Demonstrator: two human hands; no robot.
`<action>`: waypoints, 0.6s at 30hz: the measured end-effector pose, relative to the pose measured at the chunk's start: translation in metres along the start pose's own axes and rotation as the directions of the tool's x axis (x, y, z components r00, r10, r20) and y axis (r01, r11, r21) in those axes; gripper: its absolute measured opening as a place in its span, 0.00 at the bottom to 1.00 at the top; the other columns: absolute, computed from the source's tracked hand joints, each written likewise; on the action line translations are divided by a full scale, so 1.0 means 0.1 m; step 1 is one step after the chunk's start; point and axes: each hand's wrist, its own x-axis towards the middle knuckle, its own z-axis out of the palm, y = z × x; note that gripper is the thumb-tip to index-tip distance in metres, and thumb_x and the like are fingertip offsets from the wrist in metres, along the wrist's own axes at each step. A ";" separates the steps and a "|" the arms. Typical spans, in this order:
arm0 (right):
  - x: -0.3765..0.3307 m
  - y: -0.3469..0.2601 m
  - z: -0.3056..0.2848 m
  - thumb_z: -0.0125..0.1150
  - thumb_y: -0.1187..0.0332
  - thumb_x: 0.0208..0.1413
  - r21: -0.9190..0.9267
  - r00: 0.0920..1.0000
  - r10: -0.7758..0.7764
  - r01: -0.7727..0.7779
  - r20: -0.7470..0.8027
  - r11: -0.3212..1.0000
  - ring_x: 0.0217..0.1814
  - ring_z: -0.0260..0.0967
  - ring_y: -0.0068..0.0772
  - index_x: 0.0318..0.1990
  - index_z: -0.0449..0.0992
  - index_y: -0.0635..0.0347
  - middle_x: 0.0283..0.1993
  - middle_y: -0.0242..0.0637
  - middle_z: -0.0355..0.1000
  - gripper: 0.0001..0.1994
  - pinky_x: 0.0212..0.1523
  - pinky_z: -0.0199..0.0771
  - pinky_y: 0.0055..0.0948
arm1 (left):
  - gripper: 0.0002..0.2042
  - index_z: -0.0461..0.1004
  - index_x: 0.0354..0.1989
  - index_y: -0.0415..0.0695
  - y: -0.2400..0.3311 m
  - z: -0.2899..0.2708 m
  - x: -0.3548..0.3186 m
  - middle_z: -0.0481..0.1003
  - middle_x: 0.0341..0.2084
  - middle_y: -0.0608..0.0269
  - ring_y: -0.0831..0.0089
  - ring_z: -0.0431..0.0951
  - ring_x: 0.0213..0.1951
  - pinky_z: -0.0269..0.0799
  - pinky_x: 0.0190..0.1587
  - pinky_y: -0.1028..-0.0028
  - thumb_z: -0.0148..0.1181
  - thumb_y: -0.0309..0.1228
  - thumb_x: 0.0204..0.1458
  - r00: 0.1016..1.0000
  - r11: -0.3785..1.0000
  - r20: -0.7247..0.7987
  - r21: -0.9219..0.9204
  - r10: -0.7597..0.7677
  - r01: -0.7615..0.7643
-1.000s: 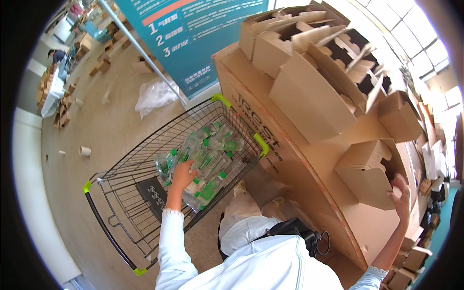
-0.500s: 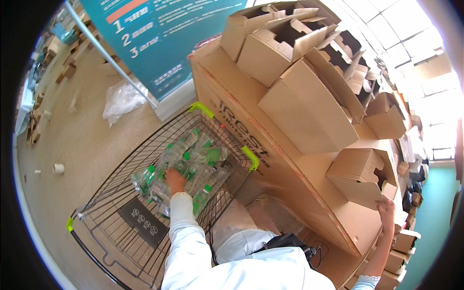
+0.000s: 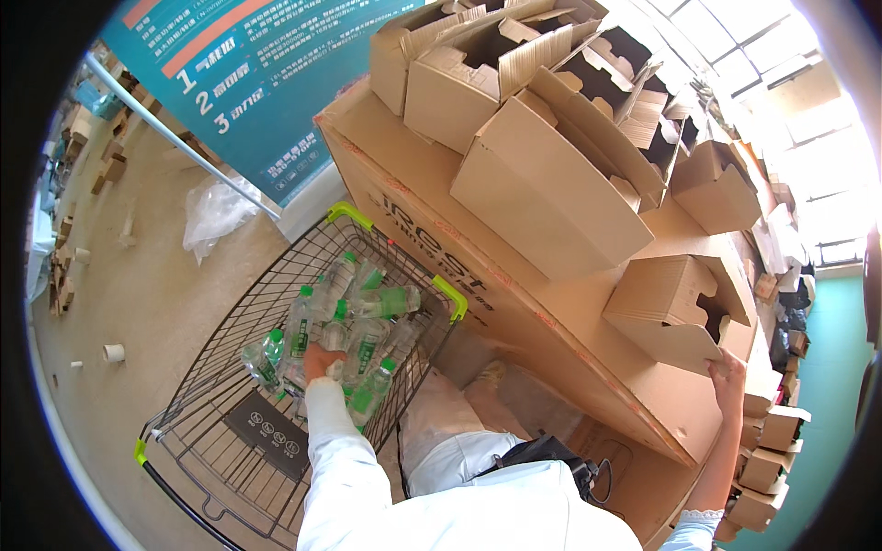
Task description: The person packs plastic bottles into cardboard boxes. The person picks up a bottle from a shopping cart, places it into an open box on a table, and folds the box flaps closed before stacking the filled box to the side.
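My left hand (image 3: 323, 361) reaches down into a wire shopping cart (image 3: 197, 390), among several clear plastic bottles (image 3: 367, 344) with green caps and green labels. Its fingers look curled around one of these bottles, partly hidden by the hand and the pile. At the right, my right hand (image 3: 729, 369) pinches the edge of a flap on a small open brown cardboard box (image 3: 648, 298). That box rests on top of a very large brown carton (image 3: 542, 308) beside the cart.
Larger open cardboard boxes (image 3: 542, 188) stand along the carton's top. A teal sign board (image 3: 276, 83) rises behind the cart, with a clear plastic sheet (image 3: 216, 216) on the floor. More cartons (image 3: 763, 459) are stacked at the right.
The view has shifted, so the cart and boxes appear lower and further left. My left hand stays among the bottles, now more curled. My right hand still holds the box flap.
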 end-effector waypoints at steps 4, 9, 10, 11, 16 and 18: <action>-0.02 -0.07 -0.01 0.69 0.70 0.49 -0.036 0.987 -0.124 0.121 -0.104 0.992 0.53 0.69 0.45 0.50 0.78 0.60 0.48 0.46 0.75 0.19 0.57 0.66 0.39 | 0.41 0.74 0.40 0.26 -0.21 0.05 -0.33 0.79 0.37 0.39 0.49 0.80 0.42 0.77 0.41 0.59 0.77 0.49 0.18 0.996 0.995 -0.040 0.058 0.086 -0.083; 0.01 0.05 -0.02 0.70 0.72 0.47 0.079 0.986 -0.153 0.159 -0.071 0.984 0.51 0.71 0.46 0.46 0.80 0.62 0.44 0.45 0.78 0.16 0.56 0.68 0.40 | 0.31 0.74 0.42 0.31 -0.18 -0.48 -1.10 0.80 0.35 0.48 0.63 0.81 0.37 0.76 0.36 0.65 0.75 0.38 0.28 0.997 0.919 -0.057 -0.389 0.054 -0.072; -0.03 0.07 0.01 0.70 0.72 0.47 0.110 0.983 -0.155 0.166 -0.103 0.980 0.52 0.72 0.46 0.45 0.80 0.62 0.44 0.45 0.78 0.16 0.56 0.69 0.40 | 0.27 0.74 0.42 0.33 0.03 -0.66 -1.38 0.79 0.35 0.52 0.67 0.80 0.37 0.76 0.37 0.67 0.74 0.35 0.32 0.989 0.850 -0.079 -0.505 0.129 -0.151; -0.06 0.09 -0.02 0.70 0.72 0.46 0.138 0.979 -0.151 0.170 -0.136 0.976 0.52 0.72 0.46 0.45 0.80 0.62 0.43 0.44 0.78 0.16 0.56 0.69 0.40 | 0.24 0.75 0.43 0.36 0.31 -0.88 -1.75 0.79 0.36 0.56 0.71 0.79 0.37 0.75 0.37 0.69 0.73 0.32 0.37 0.974 0.760 -0.101 -0.610 0.205 -0.223; 0.03 0.02 -0.21 0.69 0.72 0.45 0.315 0.891 -0.455 0.435 -0.012 0.844 0.50 0.73 0.44 0.44 0.80 0.61 0.48 0.44 0.76 0.15 0.57 0.70 0.41 | 0.29 0.66 0.55 0.41 1.49 -1.24 -3.02 0.73 0.38 0.58 0.69 0.74 0.36 0.72 0.41 0.67 0.64 0.46 0.49 0.784 0.179 -0.500 -0.789 0.368 -0.587; -0.03 -0.02 -0.22 0.68 0.70 0.46 0.222 0.761 -0.640 0.645 -0.104 0.731 0.49 0.73 0.45 0.44 0.80 0.59 0.51 0.43 0.75 0.16 0.57 0.70 0.40 | 0.33 0.63 0.56 0.39 2.24 -1.26 -3.54 0.70 0.41 0.57 0.67 0.73 0.39 0.71 0.42 0.67 0.63 0.52 0.49 0.627 -0.180 -0.506 -0.842 0.592 -0.509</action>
